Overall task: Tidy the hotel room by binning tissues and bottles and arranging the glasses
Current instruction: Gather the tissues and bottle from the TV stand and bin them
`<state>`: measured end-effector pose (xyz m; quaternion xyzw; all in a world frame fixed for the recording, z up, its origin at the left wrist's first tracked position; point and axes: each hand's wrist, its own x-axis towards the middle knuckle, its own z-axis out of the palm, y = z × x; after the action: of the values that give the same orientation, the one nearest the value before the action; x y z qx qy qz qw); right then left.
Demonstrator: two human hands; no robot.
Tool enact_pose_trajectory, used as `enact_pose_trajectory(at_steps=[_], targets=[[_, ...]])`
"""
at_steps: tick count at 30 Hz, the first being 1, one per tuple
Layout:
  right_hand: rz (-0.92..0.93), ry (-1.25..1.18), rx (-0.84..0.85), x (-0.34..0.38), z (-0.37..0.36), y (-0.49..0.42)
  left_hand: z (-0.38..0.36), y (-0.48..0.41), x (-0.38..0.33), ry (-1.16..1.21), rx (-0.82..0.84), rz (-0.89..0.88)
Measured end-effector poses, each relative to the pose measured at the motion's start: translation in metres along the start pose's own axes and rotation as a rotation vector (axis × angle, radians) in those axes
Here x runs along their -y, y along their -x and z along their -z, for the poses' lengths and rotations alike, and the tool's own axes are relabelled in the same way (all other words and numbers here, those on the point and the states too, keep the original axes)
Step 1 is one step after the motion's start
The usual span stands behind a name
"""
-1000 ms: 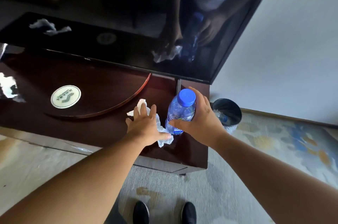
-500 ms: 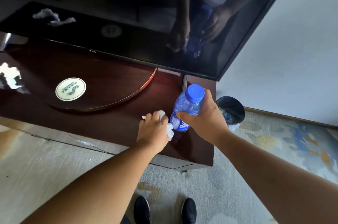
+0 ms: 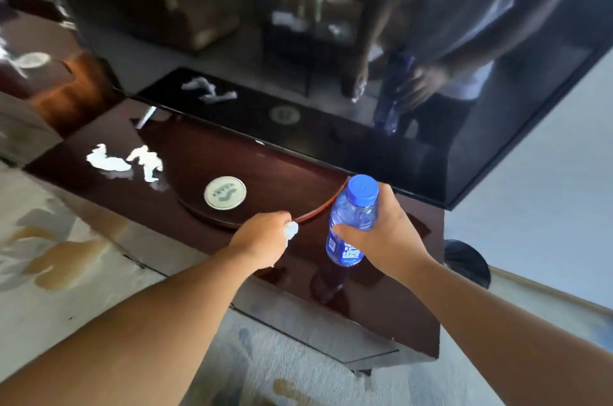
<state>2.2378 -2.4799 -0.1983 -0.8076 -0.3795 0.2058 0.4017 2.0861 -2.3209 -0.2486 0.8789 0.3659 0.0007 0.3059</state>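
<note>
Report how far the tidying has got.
Done: nothing visibly binned; the round black bin hides its inside. In hand: left hand grips a crumpled white tissue; right hand grips the blue-capped clear plastic bottle. Remaining: two loose white tissues on the dark wooden cabinet; glasses unseen.

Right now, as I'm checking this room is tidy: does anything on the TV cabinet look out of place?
Yes. Two crumpled tissues lie loose on the cabinet, at its left end, litter not yet binned. Another tissue is balled in the left hand and the right hand grips a water bottle.
</note>
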Motion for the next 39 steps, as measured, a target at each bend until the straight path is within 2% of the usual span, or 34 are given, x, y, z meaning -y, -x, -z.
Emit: enact_pose_trajectory(at_steps=[4, 9, 12, 20, 23, 27, 35, 39], targets=[[0.085, -0.009, 0.060, 0.040, -0.014, -0.008, 0.053, 0.016, 0.024, -0.139, -0.147, 0.023], [0.190, -0.036, 0.147, 0.083, -0.031, -0.016, 0.103, 0.049, 0.051, -0.174, -0.271, 0.202], [0.237, -0.082, 0.205, 0.102, -0.041, -0.021, 0.121, 0.072, 0.064, -0.260, -0.287, 0.254], [0.359, -0.149, 0.352, 0.145, -0.075, -0.029, 0.160, 0.134, 0.096, -0.157, -0.466, 0.459], [0.375, -0.159, 0.403, 0.153, -0.089, -0.027, 0.168, 0.147, 0.107, -0.189, -0.429, 0.472], [0.410, -0.092, 0.404, 0.168, -0.108, -0.026, 0.184, 0.153, 0.128, -0.156, -0.477, 0.476], [0.374, -0.040, 0.290, 0.227, -0.183, -0.029, 0.236, 0.158, 0.204, -0.090, -0.493, 0.397], [0.322, 0.007, 0.217, 0.252, -0.225, -0.023, 0.269, 0.158, 0.247, -0.102, -0.442, 0.323]])
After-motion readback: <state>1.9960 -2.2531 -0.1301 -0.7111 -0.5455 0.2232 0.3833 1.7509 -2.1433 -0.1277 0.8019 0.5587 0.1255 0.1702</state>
